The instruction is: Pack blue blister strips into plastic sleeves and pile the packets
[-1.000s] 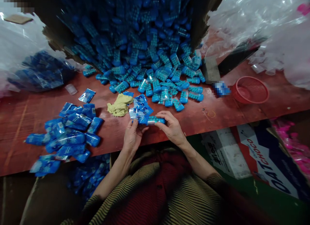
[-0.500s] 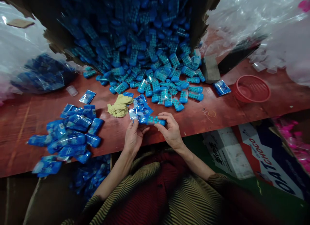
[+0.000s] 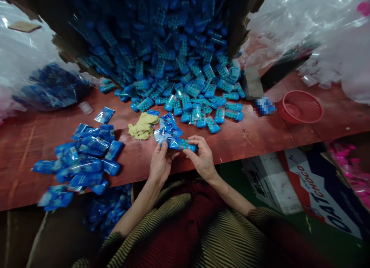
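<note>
My left hand (image 3: 160, 163) pinches a blue printed plastic sleeve (image 3: 174, 143) between thumb and fingers. From the right, my right hand (image 3: 202, 159) grips a clear bottle of blue balls (image 3: 186, 145) by its capped end. The bottle's other end sits inside the sleeve. Right behind my left hand lie more flat blue sleeves (image 3: 167, 125), beside a crumpled yellow cloth (image 3: 143, 126). To the left is a pile of blue wrapped bottles (image 3: 86, 156).
A torn cardboard box (image 3: 65, 48) spills many blue bottles (image 3: 199, 87) onto the red table (image 3: 138, 164). A red plastic basket (image 3: 300, 107) and a grey block (image 3: 253, 83) stand at right. Cartons (image 3: 306, 187) lie below the table edge.
The bottle has moved left, deeper into the sleeve, with my right hand following it. My left hand has shifted slightly and keeps its pinch on the sleeve.
</note>
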{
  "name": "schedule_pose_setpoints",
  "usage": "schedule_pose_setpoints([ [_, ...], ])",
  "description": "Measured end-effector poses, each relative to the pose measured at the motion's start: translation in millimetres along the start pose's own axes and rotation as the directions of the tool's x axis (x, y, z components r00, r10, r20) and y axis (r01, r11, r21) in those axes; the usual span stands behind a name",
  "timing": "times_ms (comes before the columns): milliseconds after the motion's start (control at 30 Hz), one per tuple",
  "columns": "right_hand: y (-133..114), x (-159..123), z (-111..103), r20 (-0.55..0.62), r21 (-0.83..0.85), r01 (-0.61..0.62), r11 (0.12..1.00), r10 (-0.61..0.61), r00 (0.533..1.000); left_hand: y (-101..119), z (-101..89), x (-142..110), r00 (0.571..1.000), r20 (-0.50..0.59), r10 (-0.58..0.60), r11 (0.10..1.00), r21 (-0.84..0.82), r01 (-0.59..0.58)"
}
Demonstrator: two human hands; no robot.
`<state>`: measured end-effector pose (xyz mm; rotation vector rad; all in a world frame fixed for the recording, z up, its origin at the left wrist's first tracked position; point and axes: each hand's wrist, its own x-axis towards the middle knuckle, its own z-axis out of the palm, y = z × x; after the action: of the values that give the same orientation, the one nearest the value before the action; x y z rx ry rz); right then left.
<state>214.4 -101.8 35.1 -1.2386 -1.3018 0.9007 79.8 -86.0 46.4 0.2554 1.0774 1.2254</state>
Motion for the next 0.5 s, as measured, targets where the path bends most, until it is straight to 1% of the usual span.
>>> schedule_pose_setpoints([
  [100, 5, -1, 2, 0.015, -0.117, 0.108, 0.987, -0.107, 0.994, -5, 3.1, -1, 1.000, -0.010, -0.026, 0.998, -0.051, 0.026],
  [200, 13, -3, 5, 0.031, -0.220, 0.162, 0.962, -0.159, 0.987, -8, 4.1, 0, 0.992, 0.004, -0.128, 0.987, -0.096, 0.127],
  [267, 14, -4, 5, 0.083, -0.231, 0.182, 0.956, -0.167, 0.982, -7, 3.5, 2, 0.982, 0.010, -0.188, 0.974, -0.125, 0.188],
  [333, 10, -5, 3, 0.168, -0.171, 0.193, 0.966, -0.165, 0.972, -4, 2.2, 3, 0.977, 0.003, -0.214, 0.968, -0.135, 0.213],
  [400, 5, -3, 0, 0.236, -0.074, 0.154, 0.985, -0.132, 0.963, 1, 1.1, 4, 0.972, 0.006, -0.234, 0.966, -0.109, 0.233],
  [433, 3, -1, -2, 0.253, -0.019, 0.108, 0.994, -0.100, 0.962, 3, 0.7, 4, 0.968, 0.014, -0.251, 0.964, -0.087, 0.251],
  [500, 2, 3, -4, 0.272, 0.105, -0.038, 0.994, 0.008, 0.962, 7, 0.6, 3, 0.959, 0.044, -0.278, 0.959, -0.044, 0.280],
])
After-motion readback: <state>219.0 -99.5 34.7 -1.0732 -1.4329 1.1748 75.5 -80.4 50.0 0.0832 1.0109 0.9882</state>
